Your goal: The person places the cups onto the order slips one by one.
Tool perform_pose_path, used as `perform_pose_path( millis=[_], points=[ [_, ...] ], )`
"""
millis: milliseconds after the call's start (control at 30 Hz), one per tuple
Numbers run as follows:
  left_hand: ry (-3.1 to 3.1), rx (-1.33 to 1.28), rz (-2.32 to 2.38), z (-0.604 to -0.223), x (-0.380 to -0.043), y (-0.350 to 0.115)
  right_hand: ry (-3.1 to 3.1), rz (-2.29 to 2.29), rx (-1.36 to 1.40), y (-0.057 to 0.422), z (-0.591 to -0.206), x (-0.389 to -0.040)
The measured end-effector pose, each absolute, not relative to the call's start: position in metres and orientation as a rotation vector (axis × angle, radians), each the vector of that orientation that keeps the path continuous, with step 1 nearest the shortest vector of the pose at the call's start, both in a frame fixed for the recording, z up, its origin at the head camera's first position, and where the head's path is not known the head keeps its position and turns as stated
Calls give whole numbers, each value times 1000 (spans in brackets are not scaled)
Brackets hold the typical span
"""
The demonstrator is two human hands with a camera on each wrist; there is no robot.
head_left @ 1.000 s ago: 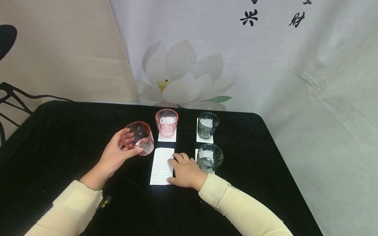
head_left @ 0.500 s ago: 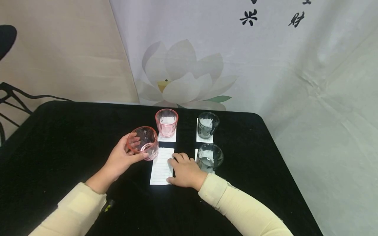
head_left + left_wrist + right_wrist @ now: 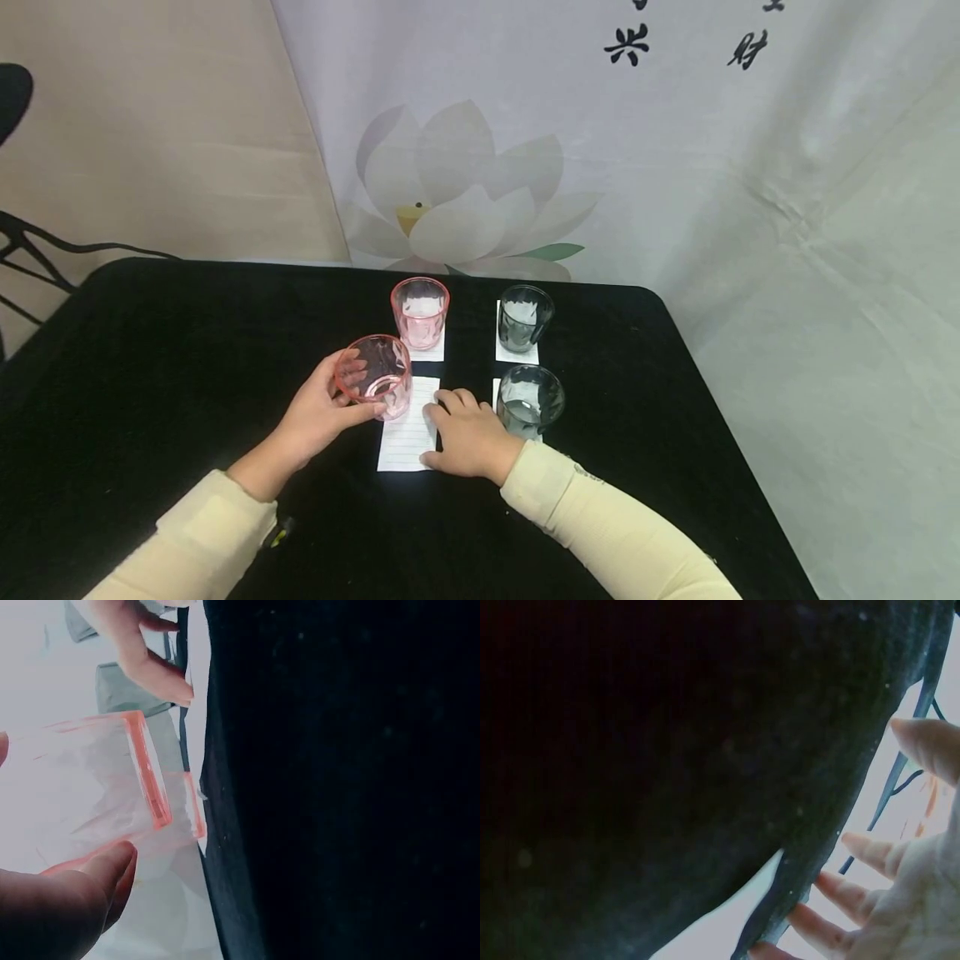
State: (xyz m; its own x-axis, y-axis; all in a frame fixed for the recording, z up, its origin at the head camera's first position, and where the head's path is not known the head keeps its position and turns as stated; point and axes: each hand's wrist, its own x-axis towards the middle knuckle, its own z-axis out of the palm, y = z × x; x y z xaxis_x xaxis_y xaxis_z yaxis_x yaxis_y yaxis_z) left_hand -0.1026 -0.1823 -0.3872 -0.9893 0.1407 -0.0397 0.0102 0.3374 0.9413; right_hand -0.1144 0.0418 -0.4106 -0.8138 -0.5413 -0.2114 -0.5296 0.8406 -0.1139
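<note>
My left hand (image 3: 318,417) grips a clear pink drinking glass (image 3: 397,392) by its side, thumb low near the base and fingers round the far side. In the left wrist view the pink base (image 3: 146,769) hangs clear of the black tabletop. From the head, the glass overlaps the upper left part of a lined white paper slip (image 3: 405,446). My right hand (image 3: 472,437) lies palm down with spread fingers, its fingertips on the slip's right edge. Beyond, another pink glass (image 3: 421,312) stands upright on its own white slip (image 3: 429,354).
Two dark grey glasses stand to the right on white slips: a far one (image 3: 525,317) and a near one (image 3: 531,400) close beside my right hand. The black-covered table (image 3: 187,350) ends at a white curtain (image 3: 675,167). A black metal frame (image 3: 33,258) is behind its left side.
My left hand has brought the pink glass rightward and nearer to me, from beside the lined slip to over its upper left part. My right hand stays put.
</note>
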Motion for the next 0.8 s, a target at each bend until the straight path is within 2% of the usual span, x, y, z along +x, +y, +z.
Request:
perform_pose_path(
  millis=[800],
  points=[
    [2477,152,1657,-397,-98,-172,2786,-110,-810,41,-410,-114]
  ],
)
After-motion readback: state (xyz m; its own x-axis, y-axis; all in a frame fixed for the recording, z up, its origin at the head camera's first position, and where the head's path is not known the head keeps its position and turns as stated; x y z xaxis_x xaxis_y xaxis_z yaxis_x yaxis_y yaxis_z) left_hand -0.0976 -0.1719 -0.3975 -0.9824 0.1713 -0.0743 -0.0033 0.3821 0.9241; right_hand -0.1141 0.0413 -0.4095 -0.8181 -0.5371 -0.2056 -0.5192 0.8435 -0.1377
